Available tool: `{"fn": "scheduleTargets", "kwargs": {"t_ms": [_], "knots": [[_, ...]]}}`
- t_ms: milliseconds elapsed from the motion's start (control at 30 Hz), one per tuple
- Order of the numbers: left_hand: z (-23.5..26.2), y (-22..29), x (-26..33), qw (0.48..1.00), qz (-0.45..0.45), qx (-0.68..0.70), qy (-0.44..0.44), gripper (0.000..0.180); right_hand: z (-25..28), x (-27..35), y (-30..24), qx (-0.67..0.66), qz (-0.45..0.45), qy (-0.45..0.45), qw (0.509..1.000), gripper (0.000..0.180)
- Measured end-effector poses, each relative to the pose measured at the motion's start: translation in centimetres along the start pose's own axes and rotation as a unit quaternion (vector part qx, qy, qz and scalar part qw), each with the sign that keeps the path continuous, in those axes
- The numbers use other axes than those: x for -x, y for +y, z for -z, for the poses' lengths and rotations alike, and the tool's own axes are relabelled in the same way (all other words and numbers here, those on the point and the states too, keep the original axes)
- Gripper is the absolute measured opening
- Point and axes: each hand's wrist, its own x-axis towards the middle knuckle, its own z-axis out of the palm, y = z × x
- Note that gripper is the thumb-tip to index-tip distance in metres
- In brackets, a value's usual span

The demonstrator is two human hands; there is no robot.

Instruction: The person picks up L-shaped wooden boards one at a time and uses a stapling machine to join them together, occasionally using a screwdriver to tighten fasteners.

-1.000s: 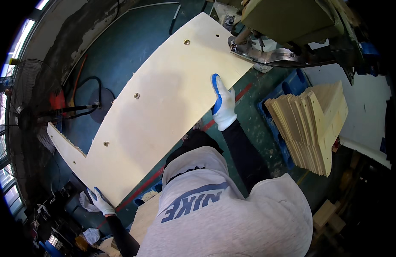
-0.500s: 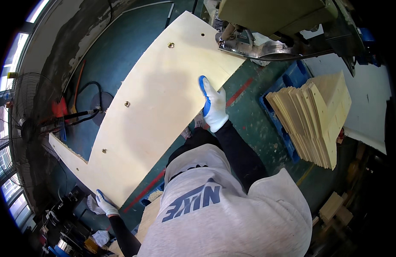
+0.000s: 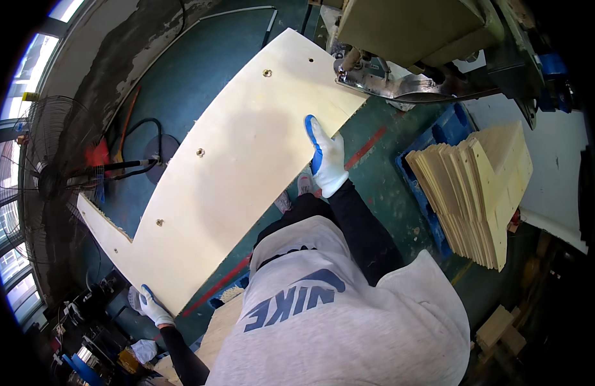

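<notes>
A long curved plywood panel with several small holes lies across the green machine table, its far end by the shiny metal guide. My right hand, in a white and blue glove, grips the panel's right edge near the machine. At the lower left my left hand, gloved the same way, grips the panel's near end. My grey hooded top fills the lower middle of the view.
A stack of cut plywood pieces stands on a blue pallet to the right. A floor fan, black cables and a red tool lie on the green floor at left. Clutter sits at the lower left.
The panel has slid further toward the machine, and its far end has swung a little. My right hand has moved along with the right edge; my left hand stays on the near end.
</notes>
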Motion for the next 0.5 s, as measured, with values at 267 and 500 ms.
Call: {"fn": "scheduleTargets", "kwargs": {"t_ms": [267,500], "knots": [[0.1,-0.6,0.9,1.000,-0.006,0.012,-0.001,0.043,2.9,-0.1,2.3,0.209,0.134,-0.063,0.967,0.044],[0.8,0.5,-0.5,0.999,-0.030,-0.009,0.020,0.041,2.6,-0.7,2.1,0.091,0.035,-0.011,0.995,0.040]]}}
